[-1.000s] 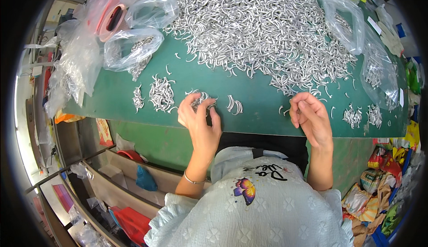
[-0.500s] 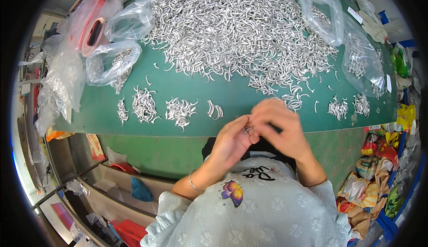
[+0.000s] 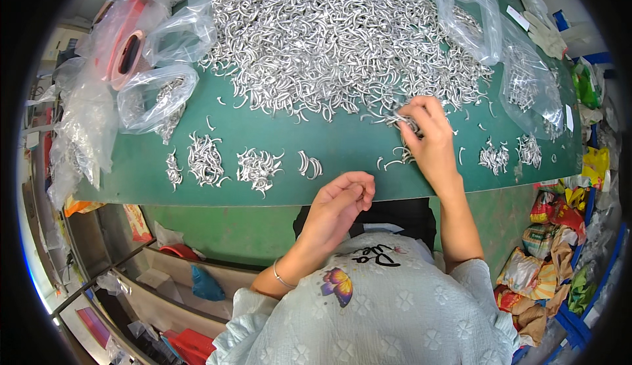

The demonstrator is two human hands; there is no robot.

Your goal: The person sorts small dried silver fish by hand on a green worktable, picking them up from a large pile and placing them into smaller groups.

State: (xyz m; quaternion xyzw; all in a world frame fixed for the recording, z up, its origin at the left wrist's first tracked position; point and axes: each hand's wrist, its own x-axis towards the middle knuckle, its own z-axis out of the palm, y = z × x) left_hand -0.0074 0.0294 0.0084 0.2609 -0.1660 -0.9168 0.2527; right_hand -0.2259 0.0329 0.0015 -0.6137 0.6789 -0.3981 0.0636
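Observation:
A big heap of small curved silvery metal pieces [image 3: 322, 42] covers the far middle of the green table [image 3: 283, 131]. At its near edge my right hand [image 3: 431, 138] has thumb and fingers curled around a few of the curved pieces [image 3: 409, 125]. My left hand [image 3: 343, 199] is closed just off the table's near edge, fingers folded in; whatever lies inside is hidden. Left of it sit a few pieces [image 3: 309, 165], a sorted pile [image 3: 259, 169], a taller pile [image 3: 205, 161] and a narrow one [image 3: 173, 169]. Two small piles, one nearer [image 3: 494, 157] and one farther right [image 3: 528, 151], lie beyond my right hand.
Clear plastic bags with metal pieces stand at the left [image 3: 158, 98] and right [image 3: 530, 88]. A red and pink object [image 3: 126, 52] is under plastic at far left. Drawers [image 3: 178, 286] are below left; colourful packages [image 3: 526, 273] are stacked below right.
My right hand has left my left hand and reached forward and right to the loose pieces by the heap. My left hand stays near the table edge, its fingers now more curled.

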